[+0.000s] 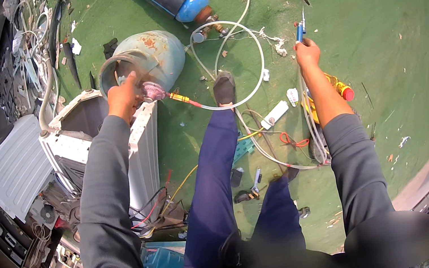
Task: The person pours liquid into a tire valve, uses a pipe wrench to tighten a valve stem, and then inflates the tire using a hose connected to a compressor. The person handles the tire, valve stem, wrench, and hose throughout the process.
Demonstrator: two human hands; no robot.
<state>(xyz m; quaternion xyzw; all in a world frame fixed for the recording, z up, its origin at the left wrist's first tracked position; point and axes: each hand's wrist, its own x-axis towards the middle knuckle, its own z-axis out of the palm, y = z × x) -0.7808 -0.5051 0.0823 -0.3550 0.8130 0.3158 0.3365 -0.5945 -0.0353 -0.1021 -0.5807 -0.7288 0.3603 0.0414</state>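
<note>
A grey-green, rust-spotted gas cylinder lies on its side at the upper left. My left hand reaches into its collar, fingers curled at the valve end; what they grip is hidden. Beside this hand a worn pink-red regulator is fitted to the cylinder. From it a clear hose with a red and yellow end loops over the ground. My right hand is closed around a blue-handled gas torch, its thin metal nozzle pointing up and away. No flame can be made out at the tip.
A blue cylinder lies at the far side. A white metal casing stands beneath my left arm. Near my feet lie a white power strip, an adjustable wrench and hoses. Scrap parts are piled at left.
</note>
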